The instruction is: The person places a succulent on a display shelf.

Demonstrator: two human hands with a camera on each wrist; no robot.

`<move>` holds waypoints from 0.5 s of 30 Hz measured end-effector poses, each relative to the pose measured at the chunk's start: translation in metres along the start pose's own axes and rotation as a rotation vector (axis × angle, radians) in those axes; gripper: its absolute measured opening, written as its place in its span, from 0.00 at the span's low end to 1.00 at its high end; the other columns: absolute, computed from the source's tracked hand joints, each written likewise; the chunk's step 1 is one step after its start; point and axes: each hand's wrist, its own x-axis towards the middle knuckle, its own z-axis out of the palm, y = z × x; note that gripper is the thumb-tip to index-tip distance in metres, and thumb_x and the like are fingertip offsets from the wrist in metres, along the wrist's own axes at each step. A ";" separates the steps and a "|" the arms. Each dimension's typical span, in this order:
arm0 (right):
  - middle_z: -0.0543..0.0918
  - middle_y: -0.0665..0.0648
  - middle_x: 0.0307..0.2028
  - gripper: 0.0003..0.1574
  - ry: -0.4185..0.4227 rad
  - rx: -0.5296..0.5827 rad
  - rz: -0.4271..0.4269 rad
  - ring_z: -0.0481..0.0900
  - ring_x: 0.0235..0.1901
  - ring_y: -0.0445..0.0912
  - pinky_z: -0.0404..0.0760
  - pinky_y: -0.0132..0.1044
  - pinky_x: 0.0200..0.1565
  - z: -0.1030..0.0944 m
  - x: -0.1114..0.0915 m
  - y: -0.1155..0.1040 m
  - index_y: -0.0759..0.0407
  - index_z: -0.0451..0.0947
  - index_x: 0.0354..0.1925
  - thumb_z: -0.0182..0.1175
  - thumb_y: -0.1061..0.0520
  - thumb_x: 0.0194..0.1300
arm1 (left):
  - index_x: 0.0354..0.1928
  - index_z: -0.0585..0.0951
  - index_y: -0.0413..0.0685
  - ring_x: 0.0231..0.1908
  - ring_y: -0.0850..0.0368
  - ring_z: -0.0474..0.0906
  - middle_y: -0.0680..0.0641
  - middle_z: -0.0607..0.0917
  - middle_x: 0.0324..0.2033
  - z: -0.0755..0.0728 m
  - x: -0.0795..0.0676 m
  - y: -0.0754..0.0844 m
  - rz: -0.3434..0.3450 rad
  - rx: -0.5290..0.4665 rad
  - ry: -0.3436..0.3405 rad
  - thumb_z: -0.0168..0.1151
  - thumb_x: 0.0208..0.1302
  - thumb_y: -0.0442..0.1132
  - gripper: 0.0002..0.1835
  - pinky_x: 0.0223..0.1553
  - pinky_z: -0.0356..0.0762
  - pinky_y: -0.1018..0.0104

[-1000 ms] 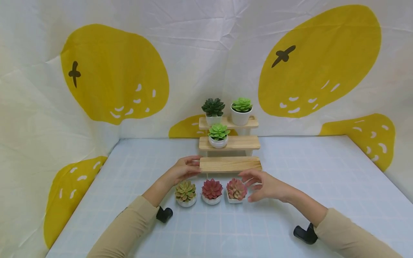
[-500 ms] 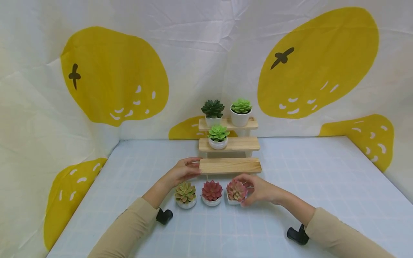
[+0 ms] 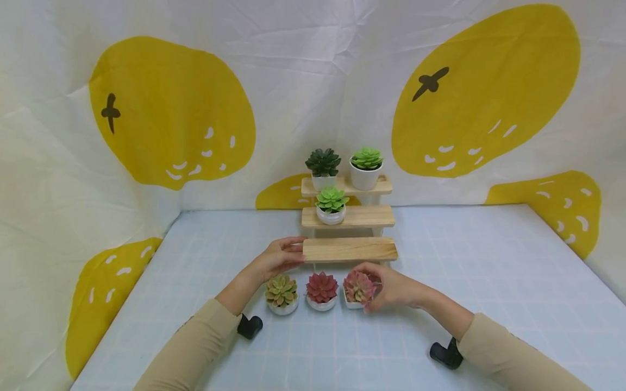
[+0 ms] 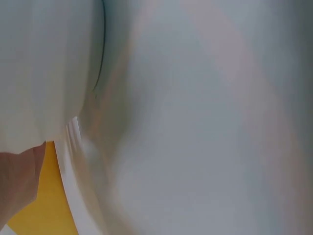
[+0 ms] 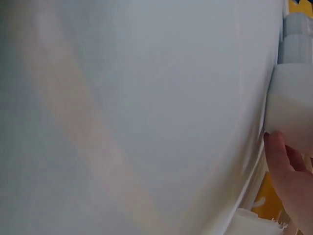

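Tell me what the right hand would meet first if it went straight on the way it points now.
The pink plant, which the right hand is curled round. Past it, the red plant looks next in line, though depth and exact heading are hard to judge.

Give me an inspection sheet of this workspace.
Surface: pale-blue checked cloth.
Job's things: three-tier wooden stand holding a dark-green succulent and bright-green succulent on top, light-green succulent midway; in front, yellow-green succulent, dark-red succulent and pink succulent; all in white pots.
Clutter: nothing seen.
Hands: left hand holds the lowest shelf at its left end; right hand grips the pink succulent's right side.
Cables: nothing seen.
Surroundings: white fabric backdrop, yellow fruit prints.
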 end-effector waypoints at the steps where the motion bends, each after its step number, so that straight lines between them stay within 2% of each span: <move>1: 0.76 0.57 0.49 0.45 0.001 0.002 -0.002 0.72 0.49 0.51 0.71 0.45 0.52 0.000 0.000 0.000 0.60 0.66 0.58 0.73 0.66 0.41 | 0.65 0.65 0.38 0.46 0.52 0.75 0.32 0.70 0.58 0.000 0.000 0.000 -0.001 -0.002 0.001 0.58 0.59 0.23 0.31 0.48 0.78 0.63; 8: 0.77 0.57 0.49 0.43 -0.004 0.035 0.006 0.73 0.49 0.50 0.73 0.43 0.51 0.002 0.002 -0.001 0.61 0.67 0.57 0.73 0.66 0.41 | 0.65 0.65 0.38 0.45 0.52 0.75 0.32 0.69 0.58 -0.001 0.000 -0.002 -0.011 -0.012 -0.007 0.57 0.59 0.23 0.31 0.50 0.77 0.61; 15: 0.78 0.56 0.49 0.42 0.011 -0.002 0.003 0.73 0.48 0.50 0.73 0.42 0.51 -0.003 0.000 -0.005 0.60 0.69 0.57 0.73 0.64 0.42 | 0.65 0.65 0.37 0.45 0.53 0.76 0.33 0.70 0.58 -0.002 0.002 -0.001 0.005 -0.020 -0.018 0.57 0.59 0.23 0.30 0.48 0.77 0.63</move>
